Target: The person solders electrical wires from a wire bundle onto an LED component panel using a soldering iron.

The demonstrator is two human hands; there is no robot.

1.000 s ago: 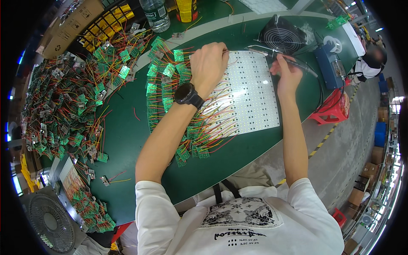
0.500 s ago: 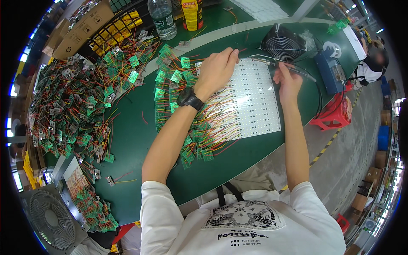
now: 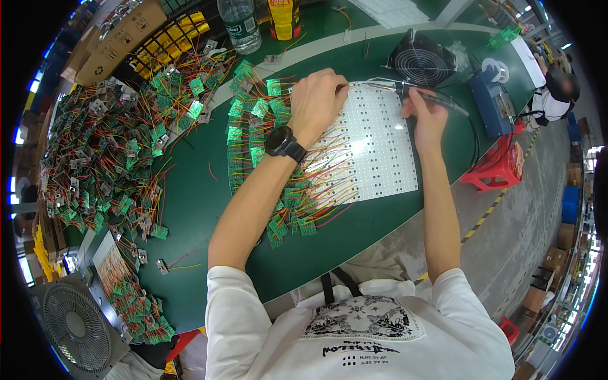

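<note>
Panel (image 3: pixel 373 149): white, rectangular, dotted; lying flat on green table (image 3: pixel 196 190).
Left hand (image 3: pixel 316 101): you're curling fingers onto panel's top edge.
Right hand (image 3: pixel 425 117): you're pinching soldering iron (image 3: pixel 418 95).
Cardboard box (image 3: pixel 120 38): contents unclear.
Boards (image 3: pixel 101 164): small, green, wired, piled loose.

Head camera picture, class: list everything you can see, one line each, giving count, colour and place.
White panel: one, white with dot rows, table centre, under both hands.
Small circuit boards: too many to count, green with red and yellow wires, heaped at left and fanned along the panel's left edge.
Soldering iron: one, dark, in the right hand.
Small fan: one, black, far edge of table.
Blue unit: one, right edge.
Bottle: one, clear, far edge.
Red stool: one, on the floor at right.
Table: one, green.
Watch: one, black, left wrist.
Left hand: resting on panel's top edge.
Right hand: gripping the iron.
</note>
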